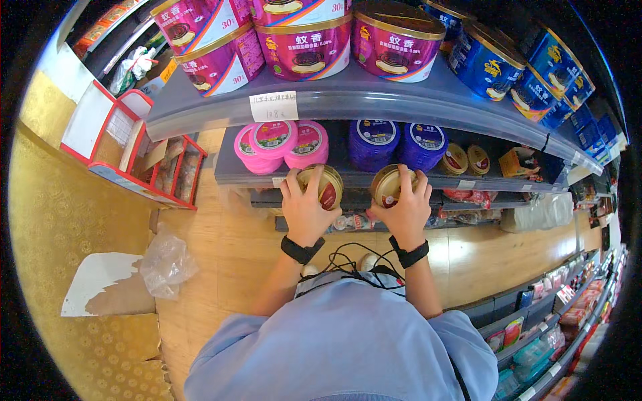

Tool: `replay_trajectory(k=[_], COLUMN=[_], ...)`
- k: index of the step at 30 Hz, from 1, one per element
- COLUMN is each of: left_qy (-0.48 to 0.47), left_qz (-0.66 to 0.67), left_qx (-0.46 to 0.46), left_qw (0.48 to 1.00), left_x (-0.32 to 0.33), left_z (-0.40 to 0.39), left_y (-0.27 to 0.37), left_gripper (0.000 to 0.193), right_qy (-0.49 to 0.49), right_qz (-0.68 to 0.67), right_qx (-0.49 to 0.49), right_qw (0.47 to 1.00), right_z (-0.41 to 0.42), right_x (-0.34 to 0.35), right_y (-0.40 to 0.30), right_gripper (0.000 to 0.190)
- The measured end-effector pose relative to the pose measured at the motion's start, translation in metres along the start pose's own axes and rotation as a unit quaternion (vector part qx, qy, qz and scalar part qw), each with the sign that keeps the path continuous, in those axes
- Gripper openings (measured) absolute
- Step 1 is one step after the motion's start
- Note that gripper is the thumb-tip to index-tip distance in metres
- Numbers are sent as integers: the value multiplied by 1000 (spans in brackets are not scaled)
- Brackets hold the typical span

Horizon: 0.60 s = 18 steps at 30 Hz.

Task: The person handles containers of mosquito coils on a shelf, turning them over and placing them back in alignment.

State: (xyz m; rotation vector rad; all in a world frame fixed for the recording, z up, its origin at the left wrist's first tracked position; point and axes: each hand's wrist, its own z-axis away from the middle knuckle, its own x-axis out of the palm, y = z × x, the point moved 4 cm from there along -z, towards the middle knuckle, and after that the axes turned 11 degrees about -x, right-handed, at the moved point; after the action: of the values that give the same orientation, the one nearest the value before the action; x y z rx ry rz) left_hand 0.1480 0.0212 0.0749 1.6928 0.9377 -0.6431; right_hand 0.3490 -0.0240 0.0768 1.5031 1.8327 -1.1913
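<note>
My left hand (307, 213) grips a round gold-rimmed tub (331, 189) from above, its lid showing a dark red patch. A similar round tub (383, 186) is in my right hand (407, 213), fingers spread over its lid. Both tubs are at the front edge of the middle shelf (341, 179); whether they rest on it cannot be told. Behind my left hand are stacked pink round tubs (273, 140). Purple-blue round tubs (375, 143) stand in stacks behind my right hand. Two more gold-rimmed tubs (455, 159) sit farther right.
The upper shelf (381, 97) juts out above, carrying magenta tins (303, 50) and blue tins (485, 65) picturing mosquito coils. A red-edged display rack (135, 150) stands left, near a clear plastic bag (168, 263) on the floor. Another stocked shelf (531, 326) is at lower right.
</note>
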Motion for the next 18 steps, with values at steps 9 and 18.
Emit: replay_trajectory(k=[9, 18], left_qy=[-13, -370], left_qz=[23, 439], left_qx=[4, 82], left_qw=[1000, 814], left_x=[0, -18], left_z=[-1, -18], left_y=[-2, -22], left_gripper=[90, 96], right_qy=[-13, -158], right_qz=[-30, -460], right_qx=[4, -127], right_qw=[999, 865], right_z=[0, -12], right_x=[1, -16], right_y=[4, 24], right_gripper=[92, 95])
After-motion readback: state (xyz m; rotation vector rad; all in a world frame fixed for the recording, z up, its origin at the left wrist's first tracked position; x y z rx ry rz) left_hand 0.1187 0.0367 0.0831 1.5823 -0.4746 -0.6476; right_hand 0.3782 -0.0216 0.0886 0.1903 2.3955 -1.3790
